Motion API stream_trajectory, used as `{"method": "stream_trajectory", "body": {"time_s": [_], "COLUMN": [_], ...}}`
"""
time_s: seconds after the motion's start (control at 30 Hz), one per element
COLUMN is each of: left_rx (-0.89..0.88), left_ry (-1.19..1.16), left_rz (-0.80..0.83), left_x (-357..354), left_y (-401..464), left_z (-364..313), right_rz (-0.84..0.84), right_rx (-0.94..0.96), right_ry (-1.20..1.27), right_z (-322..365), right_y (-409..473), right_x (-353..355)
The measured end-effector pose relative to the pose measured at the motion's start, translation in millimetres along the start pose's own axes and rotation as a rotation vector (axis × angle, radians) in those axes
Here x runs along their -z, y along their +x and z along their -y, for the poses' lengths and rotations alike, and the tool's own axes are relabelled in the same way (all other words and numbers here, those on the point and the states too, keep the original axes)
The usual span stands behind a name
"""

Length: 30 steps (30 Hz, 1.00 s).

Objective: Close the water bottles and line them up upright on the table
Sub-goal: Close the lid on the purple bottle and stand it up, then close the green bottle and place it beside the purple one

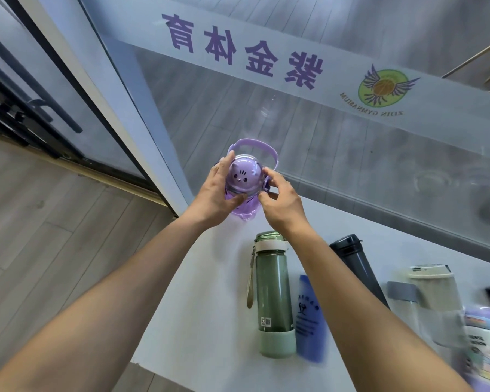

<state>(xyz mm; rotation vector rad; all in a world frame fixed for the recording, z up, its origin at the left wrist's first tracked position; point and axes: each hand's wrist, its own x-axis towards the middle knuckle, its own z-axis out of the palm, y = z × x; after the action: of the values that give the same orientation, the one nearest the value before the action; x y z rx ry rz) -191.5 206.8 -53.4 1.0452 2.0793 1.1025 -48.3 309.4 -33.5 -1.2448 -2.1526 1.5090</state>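
Note:
A purple bottle (pixel 242 176) with a clear domed lid and a cartoon face stands upright at the far left corner of the white table (pixel 210 306). My left hand (pixel 214 198) grips its left side, thumb under the dome. My right hand (pixel 280 202) holds the right side of the lid. Its purple carry handle (pixel 255 144) arches behind. Nearer me lie a green bottle (pixel 272 292) with its cap on, a blue bottle (pixel 309 318), a dark grey bottle (pixel 357 267) and a pale translucent bottle (pixel 436 301).
A glass wall with a frosted band of purple lettering (pixel 244 49) runs right behind the table. A pastel printed bottle (pixel 484 343) sits at the right edge. The table's left edge drops to a wooden floor (pixel 54 236).

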Motion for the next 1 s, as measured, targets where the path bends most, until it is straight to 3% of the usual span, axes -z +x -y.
{"method": "stream_trajectory", "body": {"time_s": [0.27,0.37,0.67,0.8,1.0], "left_rx": [0.035,0.147,0.299,0.384,0.41], "left_ry": [0.155,0.17,0.129,0.057,0.002], "left_rz": [-0.179,-0.225,0.087,0.126,0.141], "left_x": [-9.1,-22.3,-91.0,-99.0,-96.9], "left_y": [-33.8,-67.9,-139.5,-139.0,-135.5], "left_z": [-6.2,3.6,27.6,19.3,15.0], "right_rz": [-0.036,-0.009,0.072,0.144,0.103], "right_rx": [-0.118,-0.207,-0.355,-0.361,-0.359], "right_ry": [-0.087,-0.15,-0.298,-0.34,-0.244], "right_z": [-24.6,-49.0,-81.4,-78.6,-75.9], "right_y": [-30.0,-44.4,-69.5,-70.2,-71.1], "right_x": [25.0,24.9,4.1,-3.5,-1.0]}}
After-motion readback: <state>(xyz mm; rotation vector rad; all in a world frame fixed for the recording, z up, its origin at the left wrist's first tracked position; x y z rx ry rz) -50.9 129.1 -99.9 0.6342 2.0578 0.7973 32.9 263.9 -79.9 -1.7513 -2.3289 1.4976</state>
